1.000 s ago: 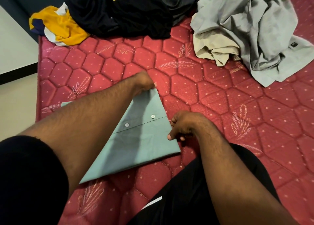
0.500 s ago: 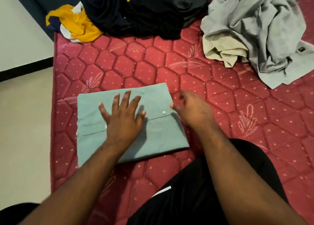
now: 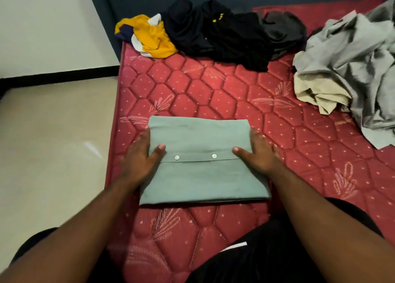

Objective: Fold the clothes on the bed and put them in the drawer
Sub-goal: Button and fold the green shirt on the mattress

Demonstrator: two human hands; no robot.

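Folded green shirt squared up on the bed, both hands at its sides

The green shirt [image 3: 203, 160] lies as a flat rectangle on the red quilted bed [image 3: 213, 90], near its left edge, placket and two white buttons facing up. The left hand [image 3: 140, 157] and right hand [image 3: 259, 153] flank it, thumbs resting on top, fingers [image 3: 255, 136] straight along the side edges, not clenched. It looks light, soft and limp, so I judge it would sag and unfold if pinched at a corner; sliding flat hands under both sides should carry it best. Half a second ago the left palm was pressed on top and the right hand was reaching in; now both bracket the sides. Unfolded clothes, a yellow garment [image 3: 151, 37], a black pile [image 3: 215, 32] and a grey heap [image 3: 352, 62], wait farther back.
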